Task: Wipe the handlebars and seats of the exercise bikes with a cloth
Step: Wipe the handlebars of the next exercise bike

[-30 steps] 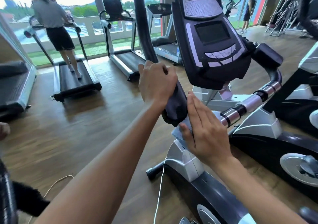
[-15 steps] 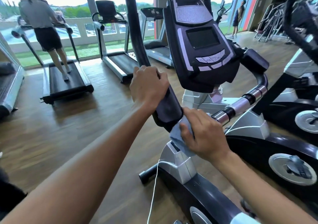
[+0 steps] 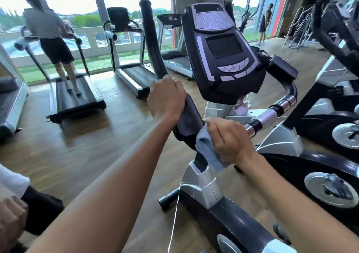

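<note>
An exercise machine with a dark console [image 3: 223, 54] stands in front of me. Its long black left handlebar [image 3: 153, 44] rises toward the windows. My left hand [image 3: 167, 99] grips this handlebar where it widens into a dark padded section [image 3: 189, 116]. Just below, my right hand [image 3: 229, 142] holds a light blue cloth [image 3: 207, 151] bunched against the lower end of that padded section. A chrome and black right handlebar [image 3: 272, 114] curves out under the console. No seat is in view.
A second machine [image 3: 334, 186] stands close on the right. Treadmills [image 3: 134, 75] line the windows; a person [image 3: 52, 37] walks on the left one. Another person [image 3: 264, 23] stands far back. A white cord [image 3: 174, 217] hangs by the machine's base. Someone's hand [image 3: 11, 217] shows at lower left.
My right hand has gone from flat fingers pressing the cloth to fingers curled around the bunched cloth, staying at the bottom of the padded section. My left hand keeps its grip.
</note>
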Tool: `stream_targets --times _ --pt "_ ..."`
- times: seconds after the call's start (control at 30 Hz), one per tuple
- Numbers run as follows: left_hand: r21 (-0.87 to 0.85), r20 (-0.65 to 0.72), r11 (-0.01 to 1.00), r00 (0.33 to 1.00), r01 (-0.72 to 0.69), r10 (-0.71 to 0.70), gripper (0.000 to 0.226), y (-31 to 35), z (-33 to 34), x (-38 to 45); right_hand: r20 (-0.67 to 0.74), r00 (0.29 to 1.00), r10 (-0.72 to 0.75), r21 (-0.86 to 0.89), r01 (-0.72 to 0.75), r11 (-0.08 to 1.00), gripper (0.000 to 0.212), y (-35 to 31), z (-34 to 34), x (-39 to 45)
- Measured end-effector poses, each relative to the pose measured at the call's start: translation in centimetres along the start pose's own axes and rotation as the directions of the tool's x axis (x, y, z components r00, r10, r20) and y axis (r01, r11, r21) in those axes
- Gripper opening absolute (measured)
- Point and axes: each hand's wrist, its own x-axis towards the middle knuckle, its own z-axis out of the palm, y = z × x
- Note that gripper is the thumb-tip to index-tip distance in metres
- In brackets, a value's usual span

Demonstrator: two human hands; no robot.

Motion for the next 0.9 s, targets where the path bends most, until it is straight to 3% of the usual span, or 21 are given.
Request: stream_targets --times 0.07,0.17,0.23,0.27,0.3,0.33,0.37,0.43,0.47,0.5,0.57,0.67,0.77,0.83,0.9 --pt "0.009 -0.005 1.0 1.0 -0.001 0.001 0.033 -0.1 -0.1 0.0 0.055 0.996 0.072 0.069 -0.076 0.995 0.052 0.3 -0.4 1.3" --pt "-0.035 0.007 0.998 0.999 0.045 -0.045 0.034 -0.3 0.0 -0.1 -0.073 0.967 0.245 0.316 -0.211 0.925 0.054 0.8 0.1 1.9" --pt "-0.112 0.0 0.986 0.992 0.123 -0.124 0.034 -0.4 0.0 -0.3 -0.123 0.854 0.506 0.631 -0.326 0.704 0.059 1.3 0.0 2.0" --pt "-0.166 0.018 0.971 0.985 0.169 -0.169 0.034 -0.6 0.2 -0.2 -0.136 0.779 0.612 0.758 -0.316 0.571 0.058 1.4 -0.3 2.2" --pt "-0.233 0.044 0.946 0.974 0.225 -0.221 0.033 -0.7 0.3 -0.2 -0.185 0.715 0.674 0.827 -0.256 0.5 0.055 1.1 -0.7 2.2" --pt "-0.327 0.083 0.897 0.954 0.299 -0.288 0.031 -1.0 0.6 0.0 -0.263 0.675 0.689 0.833 -0.201 0.515 0.051 0.3 -1.1 2.1" --pt "-0.445 0.125 0.812 0.924 0.378 -0.362 0.028 -1.1 0.7 0.2 -0.351 0.674 0.65 0.787 -0.163 0.594 0.049 -0.8 -1.2 2.0" --pt "-0.666 0.222 0.544 0.832 0.51 -0.509 0.024 -1.3 0.7 0.6 -0.441 0.815 0.375 0.589 -0.053 0.806 0.048 -3.9 -0.6 1.4" --pt "-0.735 0.294 0.392 0.781 0.553 -0.55 0.023 -1.6 0.7 0.7 -0.408 0.889 0.21 0.44 -0.01 0.898 0.05 -5.3 0.1 1.1" --pt "-0.771 0.396 0.243 0.741 0.589 -0.542 0.027 -1.8 0.7 0.9 -0.346 0.933 0.098 0.282 0.004 0.96 0.054 -6.3 1.3 0.8" --pt "-0.768 0.585 0.019 0.713 0.64 -0.385 0.045 -2.3 0.5 1.2 -0.283 0.956 0.073 0.079 -0.053 0.995 0.065 -7.1 2.6 0.8" --pt "-0.74 0.66 -0.036 0.715 0.672 -0.232 0.064 -3.2 0.1 1.4 -0.242 0.966 0.093 0.027 -0.089 0.996 0.067 -7.4 2.0 2.8" --pt "-0.717 0.674 0.042 0.708 0.695 -0.211 0.071 -3.9 -0.1 1.6 -0.124 0.989 0.086 0.025 -0.083 0.996 0.06 -7.8 1.4 6.3" --pt "-0.686 0.703 0.095 0.691 0.721 -0.168 0.077 -4.3 -0.6 1.8 -0.13 0.988 0.08 0.029 -0.076 0.997 0.062 -8.0 1.7 7.7" --pt "-0.669 0.728 0.078 0.673 0.739 -0.13 0.087 -4.7 -1.0 2.0 -0.146 0.989 0.039 0.038 -0.034 0.999 0.071 -7.8 1.9 7.2"
